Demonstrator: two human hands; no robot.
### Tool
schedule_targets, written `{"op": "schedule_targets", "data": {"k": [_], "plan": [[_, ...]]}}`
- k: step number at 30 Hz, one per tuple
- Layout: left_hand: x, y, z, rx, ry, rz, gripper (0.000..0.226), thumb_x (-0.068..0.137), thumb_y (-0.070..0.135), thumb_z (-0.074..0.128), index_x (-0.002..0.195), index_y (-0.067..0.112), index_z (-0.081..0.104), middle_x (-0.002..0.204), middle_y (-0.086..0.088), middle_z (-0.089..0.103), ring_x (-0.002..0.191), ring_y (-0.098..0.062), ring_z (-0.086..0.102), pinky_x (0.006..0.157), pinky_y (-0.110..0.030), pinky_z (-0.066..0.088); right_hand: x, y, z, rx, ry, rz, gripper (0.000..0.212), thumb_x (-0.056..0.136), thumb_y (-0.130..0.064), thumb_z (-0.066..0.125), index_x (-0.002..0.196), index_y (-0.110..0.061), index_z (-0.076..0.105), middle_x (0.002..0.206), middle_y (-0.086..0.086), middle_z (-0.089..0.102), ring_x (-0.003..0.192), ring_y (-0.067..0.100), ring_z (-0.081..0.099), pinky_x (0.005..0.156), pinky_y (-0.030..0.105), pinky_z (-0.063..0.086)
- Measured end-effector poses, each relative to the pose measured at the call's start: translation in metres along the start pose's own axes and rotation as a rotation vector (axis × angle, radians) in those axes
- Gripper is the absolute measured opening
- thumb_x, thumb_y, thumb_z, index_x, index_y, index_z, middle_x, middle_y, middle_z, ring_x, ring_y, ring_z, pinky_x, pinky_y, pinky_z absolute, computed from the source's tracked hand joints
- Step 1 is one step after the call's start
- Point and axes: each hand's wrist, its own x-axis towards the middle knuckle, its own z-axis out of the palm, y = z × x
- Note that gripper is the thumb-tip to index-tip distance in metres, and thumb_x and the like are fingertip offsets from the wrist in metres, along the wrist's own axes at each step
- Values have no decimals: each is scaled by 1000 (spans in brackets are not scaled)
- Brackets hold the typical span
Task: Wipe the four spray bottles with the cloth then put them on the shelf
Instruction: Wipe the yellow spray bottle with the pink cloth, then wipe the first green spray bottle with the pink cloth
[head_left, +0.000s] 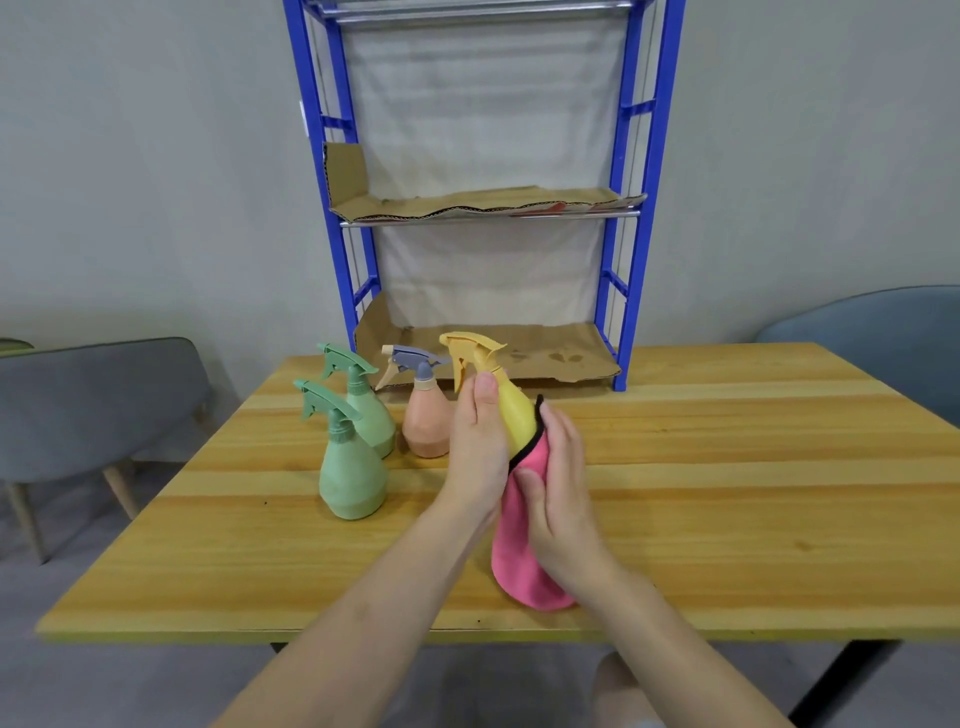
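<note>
Far to the left of the grip, a grey upholstered chair stands off the table's edge. Closer in, two green spray bottles stand upright on the wooden table: the nearer green spray bottle sits left of the person's left wrist, and the farther green spray bottle stands just behind it, the two nearly touching in this view. Just left of the grip, behind the left hand's knuckles, is the peach spray bottle with a grey trigger head, also upright on the table.

The left hand is wrapped around the body of the yellow spray bottle, thumb lying up along its neck, fingers closed on the far side. The bottle is tilted a little, its yellow trigger head pointing left above the hand; its base is hidden, so I cannot tell whether it is off the table. The right hand is closed on the pink cloth, pressing its black-trimmed upper edge against the bottle's right side and lower body, while the rest of the cloth hangs down beneath both hands.

Behind the grip, at the table's far edge, stands the blue metal shelf, its tiers lined with cardboard. To the far right, part of a blue-grey chair shows beyond the table.
</note>
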Motion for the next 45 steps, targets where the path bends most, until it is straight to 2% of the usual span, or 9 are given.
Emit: {"op": "schedule_targets", "data": {"k": [4, 11, 18, 22, 25, 29, 33, 38, 45], "plan": [[4, 4, 1, -15, -27, -37, 42, 105, 54, 43, 132, 25, 58, 126, -1, 68, 121, -15, 63, 113, -42, 46, 4, -1, -3, -27, -3, -57, 58, 109, -40, 35, 162, -21, 18, 167, -7, 20, 154, 7, 20, 124, 19, 18], [9, 3, 0, -73, -21, 7, 68, 93, 70, 51, 137, 18, 53, 127, -8, 68, 122, -24, 64, 112, -50, 48, 11, -17, -12, 432, -25, 446, 55, 105, -56, 29, 158, -46, 24, 154, -25, 35, 141, -7, 33, 116, 21, 28], [19, -6, 3, -51, -2, 36, 40, 108, 45, 41, 136, 18, 52, 110, 6, 71, 98, 2, 67, 86, -17, 49, 17, -8, -8, 400, 27, 520, 53, 109, -51, 34, 158, -32, 34, 151, -20, 43, 140, 1, 39, 123, 32, 30], [25, -8, 6, 16, -8, 64, 13, 110, 44, 37, 115, 52, 46, 118, 22, 57, 99, 26, 52, 86, -4, 38, 16, 4, -7, 307, -4, 461, 54, 106, -51, 41, 156, -31, 40, 151, -16, 53, 140, 4, 47, 120, 41, 38], [31, -11, 6, 108, -29, 83, 13, 110, 45, 38, 109, 57, 45, 126, 16, 51, 107, 25, 46, 92, -9, 33, 11, 6, -18, 256, -32, 410, 45, 107, -36, 49, 151, -27, 48, 142, -17, 60, 134, -1, 52, 117, 35, 42], [46, -13, 5, 193, -53, 127, 20, 109, 42, 42, 118, 30, 56, 126, -1, 51, 113, 3, 49, 97, -21, 36, 7, 9, -35, 213, -12, 377, 27, 107, -21, 52, 130, -26, 65, 118, -15, 72, 114, 1, 64, 103, 33, 52], [57, -14, 11, 315, -118, 183, 29, 108, 37, 49, 118, 12, 61, 117, -5, 49, 106, -7, 50, 92, -21, 38, 12, 15, -58, 112, 121, 331, 24, 107, -19, 53, 128, -29, 56, 117, -23, 64, 108, -18, 56, 90, 6, 44], [61, -29, 38, 393, -216, 155, 16, 106, 34, 53, 102, 19, 57, 114, -3, 48, 100, -8, 48, 92, -28, 38, 17, 22, -90, 52, 237, 307, 18, 106, -19, 55, 120, -31, 56, 111, -17, 66, 100, -11, 59, 79, 5, 42], [69, -72, 90, 417, -263, 84, 24, 103, 32, 60, 117, 12, 64, 122, -5, 51, 110, -18, 53, 108, -39, 45, 17, 44, -121, -13, 293, 329, 23, 104, -19, 60, 121, -34, 58, 112, -28, 62, 103, -21, 54, 81, -1, 38]]}}
